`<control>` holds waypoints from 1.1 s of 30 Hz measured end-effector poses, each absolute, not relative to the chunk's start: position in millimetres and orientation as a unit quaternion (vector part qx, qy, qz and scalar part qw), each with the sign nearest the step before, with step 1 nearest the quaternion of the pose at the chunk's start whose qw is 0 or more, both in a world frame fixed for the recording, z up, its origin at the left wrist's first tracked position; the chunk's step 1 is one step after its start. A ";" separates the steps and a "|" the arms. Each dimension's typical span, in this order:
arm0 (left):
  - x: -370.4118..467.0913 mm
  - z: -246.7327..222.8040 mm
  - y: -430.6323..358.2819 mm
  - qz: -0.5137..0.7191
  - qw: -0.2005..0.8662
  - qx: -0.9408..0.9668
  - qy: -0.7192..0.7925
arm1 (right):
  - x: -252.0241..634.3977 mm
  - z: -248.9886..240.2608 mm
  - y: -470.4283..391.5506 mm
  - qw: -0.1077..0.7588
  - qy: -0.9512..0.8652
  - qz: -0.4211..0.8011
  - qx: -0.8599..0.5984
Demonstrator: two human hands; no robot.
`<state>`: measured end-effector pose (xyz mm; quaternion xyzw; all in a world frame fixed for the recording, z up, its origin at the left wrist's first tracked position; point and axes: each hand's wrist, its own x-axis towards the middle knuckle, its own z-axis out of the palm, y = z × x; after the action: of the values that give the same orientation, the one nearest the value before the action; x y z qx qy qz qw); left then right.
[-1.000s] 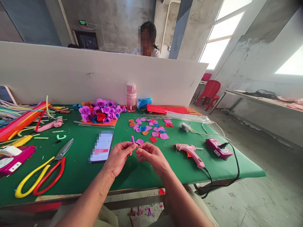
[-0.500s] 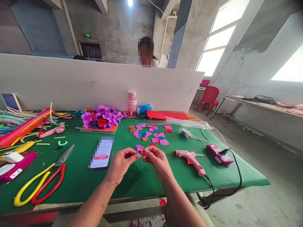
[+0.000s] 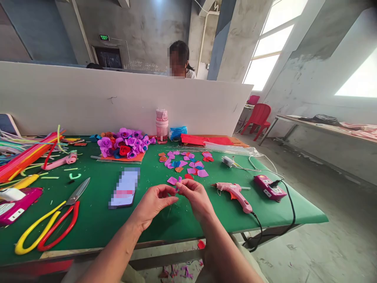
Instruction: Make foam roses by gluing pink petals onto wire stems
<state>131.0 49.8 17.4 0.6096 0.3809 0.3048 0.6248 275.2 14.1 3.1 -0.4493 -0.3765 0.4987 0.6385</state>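
A small purple paper piece (image 3: 178,179) is pinched in the fingertips of my right hand (image 3: 194,197), over the front middle of the green table. My left hand (image 3: 156,204) is just left of it, thumb and fingers apart, its fingertips close to the piece; I see nothing held in it. Beyond my hands lie scattered purple, red, blue and orange petals (image 3: 202,173). A pink glue gun (image 3: 235,192) rests to the right of my right hand. To the left of my left hand lies a phone (image 3: 125,188).
Scissors (image 3: 78,192) with yellow and red handles lie at left, near a power strip (image 3: 20,206). Paper roses (image 3: 125,143) and a pink bottle (image 3: 161,125) stand behind. Another power strip (image 3: 269,188) is at right. A person (image 3: 178,59) is behind the white partition (image 3: 123,92).
The thumb and fingers of my left hand have parted from the purple piece, which now sits in my right fingertips. The whole view has shifted slightly.
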 end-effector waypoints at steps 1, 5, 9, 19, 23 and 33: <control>129.8 17.7 50.1 0.288 0.653 0.595 0.368 | 277.4 2.4 14.4 0.639 -0.368 0.505 -0.449; 129.8 15.3 50.4 0.247 0.731 0.536 0.342 | 279.1 -3.1 15.8 0.631 -0.344 0.534 -0.445; 134.5 11.1 51.1 0.267 0.774 0.471 0.330 | 276.7 1.3 15.5 0.631 -0.340 0.548 -0.431; 130.4 10.1 56.9 0.266 0.799 0.434 0.321 | 412.0 0.1 -43.6 0.631 -0.331 0.139 -0.688; 132.4 8.6 51.4 0.263 0.787 0.456 0.323 | 451.5 -19.9 -77.3 0.477 -0.340 0.074 -0.807; 133.9 -4.8 26.4 0.271 0.781 0.460 0.325 | 440.1 -12.9 -56.3 0.336 -0.445 0.168 -0.813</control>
<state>133.9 26.4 -4.8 0.4596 0.3249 0.2710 0.7809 440.1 -56.3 -12.9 -0.8131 -0.4450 0.1676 0.3357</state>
